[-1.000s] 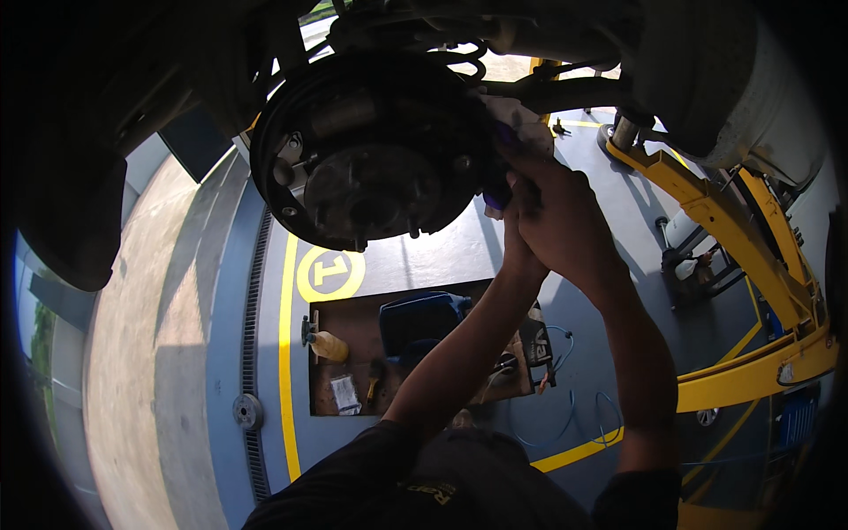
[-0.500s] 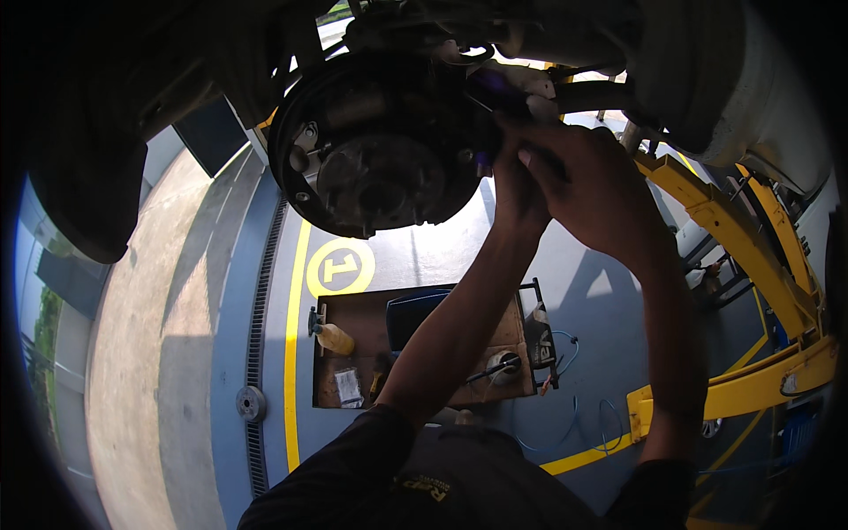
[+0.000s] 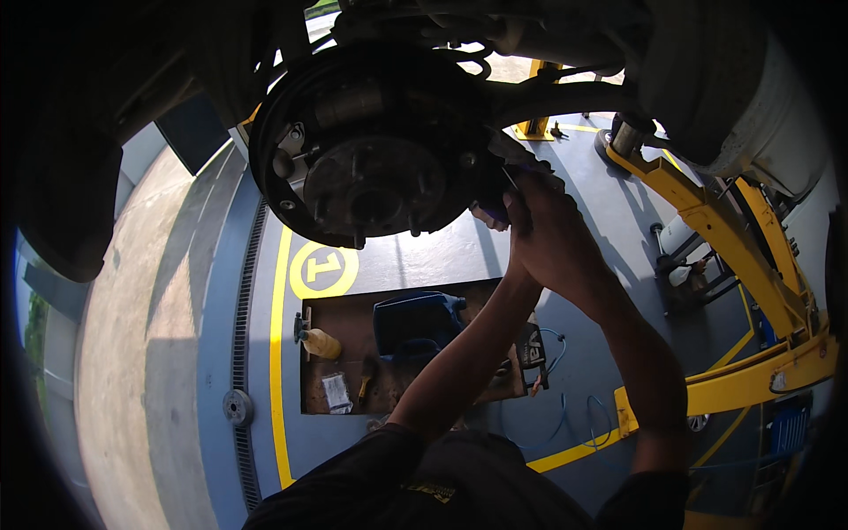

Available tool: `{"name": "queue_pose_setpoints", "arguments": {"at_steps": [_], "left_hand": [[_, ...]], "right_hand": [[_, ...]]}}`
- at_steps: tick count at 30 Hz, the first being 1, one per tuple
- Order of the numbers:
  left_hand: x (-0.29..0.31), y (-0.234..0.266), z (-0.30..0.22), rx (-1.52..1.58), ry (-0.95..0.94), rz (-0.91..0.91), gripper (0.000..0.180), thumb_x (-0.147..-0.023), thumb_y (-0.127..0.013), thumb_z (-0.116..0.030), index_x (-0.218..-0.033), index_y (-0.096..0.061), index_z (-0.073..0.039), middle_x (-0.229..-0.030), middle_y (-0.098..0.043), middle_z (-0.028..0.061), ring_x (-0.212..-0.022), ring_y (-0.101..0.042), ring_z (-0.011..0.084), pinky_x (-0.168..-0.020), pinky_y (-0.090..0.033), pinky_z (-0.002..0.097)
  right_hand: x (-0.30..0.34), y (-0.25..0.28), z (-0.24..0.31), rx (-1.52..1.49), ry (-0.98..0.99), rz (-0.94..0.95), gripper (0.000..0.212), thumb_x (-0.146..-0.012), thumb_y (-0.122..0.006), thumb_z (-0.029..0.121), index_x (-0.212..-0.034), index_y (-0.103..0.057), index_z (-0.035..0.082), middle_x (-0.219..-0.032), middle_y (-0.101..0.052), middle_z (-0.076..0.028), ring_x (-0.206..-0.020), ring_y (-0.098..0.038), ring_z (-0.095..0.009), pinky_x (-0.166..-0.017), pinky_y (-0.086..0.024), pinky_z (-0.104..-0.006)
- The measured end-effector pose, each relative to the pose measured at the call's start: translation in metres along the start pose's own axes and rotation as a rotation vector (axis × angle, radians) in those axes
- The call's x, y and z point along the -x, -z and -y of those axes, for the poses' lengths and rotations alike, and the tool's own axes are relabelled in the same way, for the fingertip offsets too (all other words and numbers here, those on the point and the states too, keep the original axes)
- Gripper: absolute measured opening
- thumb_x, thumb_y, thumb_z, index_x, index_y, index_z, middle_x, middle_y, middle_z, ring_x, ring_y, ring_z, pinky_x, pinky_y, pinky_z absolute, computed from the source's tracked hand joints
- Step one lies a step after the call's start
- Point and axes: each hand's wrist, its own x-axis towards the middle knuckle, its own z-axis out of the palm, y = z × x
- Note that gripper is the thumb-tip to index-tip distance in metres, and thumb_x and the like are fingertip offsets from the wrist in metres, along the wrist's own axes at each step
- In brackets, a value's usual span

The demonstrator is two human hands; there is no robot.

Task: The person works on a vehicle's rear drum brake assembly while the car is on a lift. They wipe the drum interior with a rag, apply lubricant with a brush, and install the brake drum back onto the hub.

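**Right grip (image 3: 558, 238) curled around a crumpled pale bundle (image 3: 532, 159)**

Pale, creased and purple in patches, the bundle is at the right side of the round, dark brake assembly (image 3: 375, 181) above you. Your right grip is bent closed on it. You can't tell whether your left grip (image 3: 521, 262) is clenched or loose; your right mostly hides it. Deep shadow obscures your fingertips and any contact with the brake. Below, your left forearm partly covers a brown desk (image 3: 346, 311) carrying a blue jug (image 3: 406, 320) and a yellowish spray bottle (image 3: 321, 344).
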Motion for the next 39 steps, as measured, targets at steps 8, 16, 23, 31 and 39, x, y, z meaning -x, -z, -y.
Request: {"name": "queue_pose_setpoints", "arguments": {"at_steps": [8, 16, 23, 31, 39], "left_hand": [[-0.041, -0.038, -0.019, -0.108, -0.016, 0.076, 0.045, -0.112, -0.052, -0.041, -0.139, -0.054, -0.005, -0.13, -0.063, 0.0098, -0.123, -0.062, 0.0201, -0.105, -0.052, 0.0386], [-0.065, -0.044, -0.036, -0.25, -0.062, 0.085, 0.045, -0.112, -0.052, -0.04, -0.139, -0.054, -0.004, -0.13, -0.063, 0.0101, -0.122, -0.062, 0.0199, -0.105, -0.052, 0.0383], [-0.067, -0.036, -0.033, -0.345, -0.073, 0.065, 0.045, -0.112, -0.053, -0.039, -0.139, -0.053, -0.004, -0.13, -0.063, 0.0105, -0.122, -0.062, 0.0197, -0.105, -0.052, 0.0381], [-0.076, -0.043, -0.05, -0.444, -0.06, 0.065, 0.044, -0.112, -0.053, -0.038, -0.14, -0.053, -0.003, -0.13, -0.063, 0.0108, -0.121, -0.062, 0.0194, -0.105, -0.052, 0.0379], [-0.057, -0.031, -0.026, -0.542, -0.106, 0.045, 0.044, -0.112, -0.053, -0.037, -0.14, -0.053, -0.002, -0.13, -0.063, 0.0112, -0.121, -0.062, 0.0192, -0.105, -0.051, 0.0376]], "right_hand": [[-0.019, 0.047, 0.02, -0.048, 0.058, -0.058, 0.024, -0.103, -0.061, 0.016, -0.122, -0.069, 0.002, -0.101, -0.074, -0.023, -0.096, -0.074, -0.039, -0.086, -0.057, -0.0446], [-0.084, 0.073, 0.088, 0.201, 0.403, -0.063, 0.019, -0.101, -0.066, 0.018, -0.111, -0.074, 0.003, -0.098, -0.075, -0.019, -0.086, -0.076, -0.034, -0.081, -0.058, -0.0421], [-0.06, 0.052, 0.055, 0.214, 0.203, -0.132, 0.019, -0.1, -0.065, 0.022, -0.107, -0.074, 0.007, -0.094, -0.075, -0.016, -0.092, -0.076, -0.035, -0.082, -0.059, -0.0462], [-0.076, 0.08, 0.094, 0.407, 0.387, -0.102, 0.019, -0.098, -0.067, 0.019, -0.114, -0.075, 0.011, -0.094, -0.077, -0.014, -0.092, -0.076, -0.034, -0.082, -0.059, -0.047], [-0.04, 0.054, 0.041, 0.239, 0.095, -0.025, 0.023, -0.101, -0.065, 0.014, -0.122, -0.073, 0.008, -0.103, -0.076, -0.02, -0.093, -0.076, -0.035, -0.083, -0.057, -0.0459]]}}
